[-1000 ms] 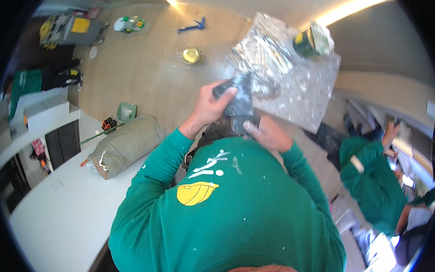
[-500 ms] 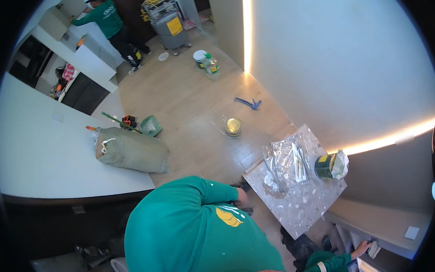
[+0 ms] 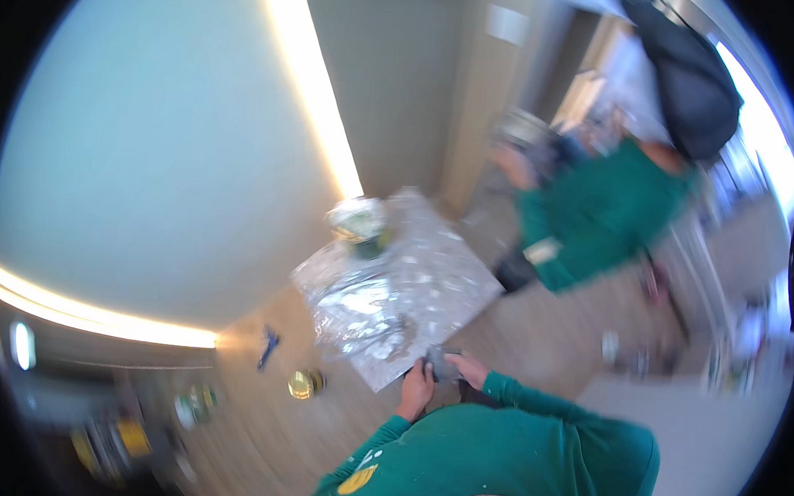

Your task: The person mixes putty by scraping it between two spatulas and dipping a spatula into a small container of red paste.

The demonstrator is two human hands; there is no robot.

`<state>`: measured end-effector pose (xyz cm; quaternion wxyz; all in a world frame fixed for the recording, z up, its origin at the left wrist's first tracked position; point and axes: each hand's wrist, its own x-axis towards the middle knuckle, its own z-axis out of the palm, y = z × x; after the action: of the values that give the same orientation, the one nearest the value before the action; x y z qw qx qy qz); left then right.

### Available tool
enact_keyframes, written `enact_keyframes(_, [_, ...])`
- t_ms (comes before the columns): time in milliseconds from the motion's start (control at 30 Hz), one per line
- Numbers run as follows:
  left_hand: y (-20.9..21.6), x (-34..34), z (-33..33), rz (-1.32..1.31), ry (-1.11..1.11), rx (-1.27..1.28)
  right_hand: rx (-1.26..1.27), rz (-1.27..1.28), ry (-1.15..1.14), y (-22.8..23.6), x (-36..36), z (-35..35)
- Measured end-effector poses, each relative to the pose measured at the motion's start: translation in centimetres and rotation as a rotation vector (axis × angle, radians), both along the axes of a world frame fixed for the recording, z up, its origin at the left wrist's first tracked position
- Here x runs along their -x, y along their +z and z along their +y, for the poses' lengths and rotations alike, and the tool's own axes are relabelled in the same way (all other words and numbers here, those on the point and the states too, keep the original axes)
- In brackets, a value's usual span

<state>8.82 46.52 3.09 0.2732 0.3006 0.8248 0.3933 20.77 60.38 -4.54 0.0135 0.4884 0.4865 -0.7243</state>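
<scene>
Both of my hands are close together in front of my body, by the near corner of a speckled grey slab [image 3: 453, 281]. Between them is a small grey, soft-looking piece [image 3: 444, 365], blurred, perhaps a cloth or pad. My right hand [image 3: 470, 370] is closed on its right side. My left hand [image 3: 416, 392] has its fingers curled at its left edge, next to something dark. Crumpled clear plastic sheeting [image 3: 360, 312] covers much of the slab's left part. At the slab's back stands a green can [image 3: 371, 245] topped with whitish plastic.
A co-worker in a green top [image 3: 603, 220] is at the right, blurred, near the slab. On the wooden floor to the left lie a blue caulking gun [image 3: 268, 347] and a yellowish tin [image 3: 301, 385]. A grey machine [image 3: 115, 444] stands further left. A lit strip [image 3: 319, 97] edges the wall.
My view has swung sharply to the right, bringing the slab and co-worker toward the middle. My hands, mostly hidden before, now show together at the grey piece. The co-worker appears more upright.
</scene>
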Motion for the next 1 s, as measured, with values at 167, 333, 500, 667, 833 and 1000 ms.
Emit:
enact_keyframes(167, [-1.5, -1.9, 4.0, -0.256, -0.289, -0.160, 0.382, 0.328, -0.231, 8.4, -7.4, 1.9])
enact_keyframes(333, [2.8, -5.7, 8.8, -0.188, -0.704, -0.018, 0.513, 0.372, -0.151, 9.3, -14.6, 2.5])
enact_keyframes(500, [4.4, -11.3, 17.7, 0.114, -1.012, -0.159, 0.518, 0.409, -0.394, 9.2, -19.2, 5.8])
enact_keyframes(667, [5.6, -17.2, 28.1, 0.243, -1.002, -0.325, 0.053, 0.273, -0.739, 9.9, -27.3, 9.7])
enact_keyframes(833, [2.0, -23.0, 34.0, -0.823, -0.824, -0.058, -0.405, 0.371, -1.266, 12.2, -29.3, 12.7])
enact_keyframes(1000, [7.7, -29.8, 38.0, -1.103, -0.911, -0.056, -0.749, 0.112, -1.302, 14.0, -31.7, 14.3])
